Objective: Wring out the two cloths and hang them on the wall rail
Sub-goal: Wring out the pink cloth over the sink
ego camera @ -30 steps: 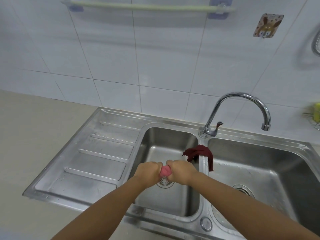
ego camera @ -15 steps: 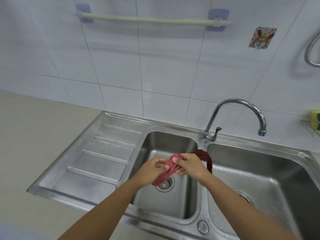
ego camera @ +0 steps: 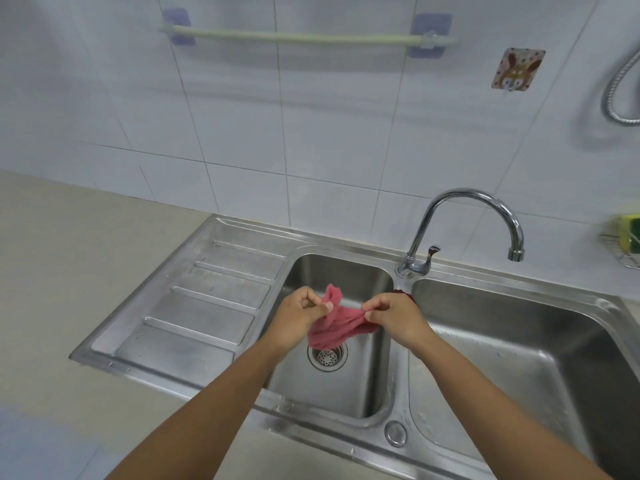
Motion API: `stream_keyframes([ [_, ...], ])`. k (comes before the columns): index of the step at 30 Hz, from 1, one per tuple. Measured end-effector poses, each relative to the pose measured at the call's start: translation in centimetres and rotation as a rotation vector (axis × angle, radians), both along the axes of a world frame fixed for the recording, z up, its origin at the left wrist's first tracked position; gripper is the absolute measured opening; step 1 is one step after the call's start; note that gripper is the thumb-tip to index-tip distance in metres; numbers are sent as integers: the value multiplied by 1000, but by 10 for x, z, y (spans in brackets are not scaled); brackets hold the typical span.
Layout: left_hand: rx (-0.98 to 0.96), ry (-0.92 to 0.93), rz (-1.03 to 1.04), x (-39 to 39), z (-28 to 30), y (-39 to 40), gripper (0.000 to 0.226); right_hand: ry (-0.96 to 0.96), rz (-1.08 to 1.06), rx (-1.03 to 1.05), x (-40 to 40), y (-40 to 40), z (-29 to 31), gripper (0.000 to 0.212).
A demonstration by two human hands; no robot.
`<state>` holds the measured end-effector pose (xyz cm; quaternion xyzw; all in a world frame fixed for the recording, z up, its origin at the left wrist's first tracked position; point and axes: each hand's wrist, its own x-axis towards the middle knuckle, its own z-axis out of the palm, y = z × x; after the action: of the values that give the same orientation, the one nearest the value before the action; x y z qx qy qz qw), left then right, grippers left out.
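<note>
A crumpled pink cloth (ego camera: pixel 334 325) hangs over the left basin, stretched between both hands. My left hand (ego camera: pixel 299 315) pinches its left end, and my right hand (ego camera: pixel 393 315) pinches its right end. Only a sliver of a dark red cloth (ego camera: pixel 406 294) shows behind my right hand, on the divider between the basins. A pale green wall rail (ego camera: pixel 304 38) is fixed to the tiles above, with nothing on it.
The steel double sink (ego camera: pixel 346 420) has a ribbed drainboard (ego camera: pixel 207 306) on its left and a drain strainer (ego camera: pixel 327 355) under the cloth. A chrome tap (ego camera: pixel 464 216) arches over the right basin. A sponge in a wire rack (ego camera: pixel 628 242) and a hose (ego camera: pixel 620 88) are at the right.
The pink cloth was a tight twisted wad between my fists; both hands have lifted and moved apart, spreading it open. The view has tilted up, showing more of the rail.
</note>
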<state>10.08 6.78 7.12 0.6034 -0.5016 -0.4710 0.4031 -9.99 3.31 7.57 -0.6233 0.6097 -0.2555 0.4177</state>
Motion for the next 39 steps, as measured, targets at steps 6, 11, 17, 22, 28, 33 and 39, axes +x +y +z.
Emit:
stream_keyframes([
  [6,-47,147,50,-6,20,1,23,117,22,-73,-1,4,5,29],
  [11,-96,147,28,3,36,-6,21,221,-59,-184,-2,2,14,24],
  [17,-26,187,49,12,41,-14,12,233,36,-302,-4,-11,33,25],
  [22,23,155,123,15,53,-20,21,314,176,-406,1,-17,56,20],
  [28,-24,-212,84,21,56,-33,40,238,179,-441,24,-28,76,20],
  [33,-95,-456,-118,50,46,-36,33,109,254,-186,13,-52,77,16],
  [39,-144,-831,-196,90,49,-44,20,72,611,383,-9,-58,99,21],
])
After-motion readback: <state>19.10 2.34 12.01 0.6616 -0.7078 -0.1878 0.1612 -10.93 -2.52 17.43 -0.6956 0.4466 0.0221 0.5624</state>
